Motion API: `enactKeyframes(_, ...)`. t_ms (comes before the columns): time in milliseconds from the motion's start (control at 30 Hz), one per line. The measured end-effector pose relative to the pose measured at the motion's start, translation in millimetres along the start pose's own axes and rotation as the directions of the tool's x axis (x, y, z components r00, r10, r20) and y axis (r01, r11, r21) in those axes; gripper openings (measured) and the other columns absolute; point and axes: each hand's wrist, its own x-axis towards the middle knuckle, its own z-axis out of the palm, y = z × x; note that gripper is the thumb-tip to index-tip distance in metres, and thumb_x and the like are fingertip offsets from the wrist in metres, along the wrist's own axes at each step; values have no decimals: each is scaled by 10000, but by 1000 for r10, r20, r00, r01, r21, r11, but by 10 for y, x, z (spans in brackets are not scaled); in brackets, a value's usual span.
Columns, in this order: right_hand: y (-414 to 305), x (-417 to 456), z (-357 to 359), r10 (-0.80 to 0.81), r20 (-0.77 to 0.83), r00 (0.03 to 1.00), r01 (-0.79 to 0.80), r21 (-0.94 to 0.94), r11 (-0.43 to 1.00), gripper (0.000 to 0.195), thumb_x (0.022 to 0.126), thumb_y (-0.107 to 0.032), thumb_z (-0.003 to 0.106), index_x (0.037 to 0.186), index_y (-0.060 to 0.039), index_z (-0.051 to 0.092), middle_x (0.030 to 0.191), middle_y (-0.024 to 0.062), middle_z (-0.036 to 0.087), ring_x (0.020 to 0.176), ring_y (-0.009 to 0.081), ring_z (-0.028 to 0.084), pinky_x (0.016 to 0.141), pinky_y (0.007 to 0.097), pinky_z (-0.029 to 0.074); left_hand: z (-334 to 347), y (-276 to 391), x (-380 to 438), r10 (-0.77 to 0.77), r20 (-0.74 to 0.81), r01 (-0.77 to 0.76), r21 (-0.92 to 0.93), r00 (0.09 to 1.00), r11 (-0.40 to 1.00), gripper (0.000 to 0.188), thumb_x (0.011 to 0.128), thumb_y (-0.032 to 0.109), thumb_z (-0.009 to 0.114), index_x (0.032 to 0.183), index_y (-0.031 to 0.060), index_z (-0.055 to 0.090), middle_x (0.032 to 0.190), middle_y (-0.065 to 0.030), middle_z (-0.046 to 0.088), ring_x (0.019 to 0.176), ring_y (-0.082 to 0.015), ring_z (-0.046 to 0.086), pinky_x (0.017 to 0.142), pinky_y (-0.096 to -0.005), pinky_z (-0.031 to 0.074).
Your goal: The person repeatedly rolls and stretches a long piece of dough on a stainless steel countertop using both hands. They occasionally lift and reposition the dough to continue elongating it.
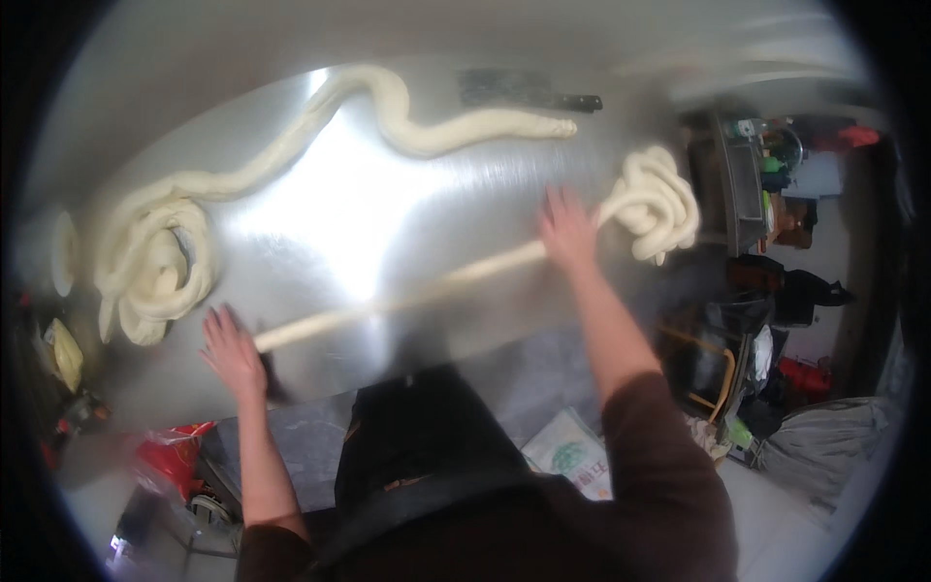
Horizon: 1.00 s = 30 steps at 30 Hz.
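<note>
A thin dough rope stretches slantwise across a steel worktop in front of me, its middle blurred. My left hand lies palm down at its left end, fingers spread; whether the palm covers the tip is unclear. Flat over the rope's right part is my right hand, fingers extended. Beyond it, the rope runs into a heap of coiled dough. A thicker dough rope winds along the far side and joins a coiled dough pile at the left, above my left hand.
A cleaver with a black handle lies near the far edge, behind the thick rope. At the right stands a shelf with bottles and containers. A printed sack is below the worktop's near edge; a red bag sits lower left.
</note>
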Motion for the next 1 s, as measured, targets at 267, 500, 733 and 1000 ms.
enactKeyframes(267,137,-897,139,-9,-26,1000,12,123,992,607,867,-416,502,1389,-138,367,1479,114,288,1370,268,264,1049,647,146,57,2,-517,-38,-41,31,-145,998,989,518,979,326,310,1453,120,270,1501,-137,244,1384,-344,205,1081,-572,134)
enactKeyframes(500,526,-177,-87,-217,8,976,216,53,975,559,859,-380,532,1353,-143,423,1437,107,359,1335,258,331,1046,647,155,-22,136,-311,-197,66,200,-53,978,978,566,969,390,336,1461,128,237,1517,-128,202,1389,-316,204,1050,-616,175)
enactKeyframes(733,757,689,-255,-163,-192,968,249,634,732,382,888,-293,514,1232,-128,545,1360,68,466,1263,239,426,1072,572,200,-209,914,-125,-41,-276,1,-144,960,990,463,887,184,574,1310,29,468,1380,-208,415,1320,-377,324,1089,-441,253)
enactKeyframes(1000,1225,-580,-219,-643,-120,757,644,302,702,445,792,-188,602,1219,-88,527,1331,107,463,1292,221,388,1047,559,277,-173,3501,-458,309,258,-320,2,916,947,668,841,272,616,1431,169,321,1482,-134,280,1364,-374,238,1058,-597,216)
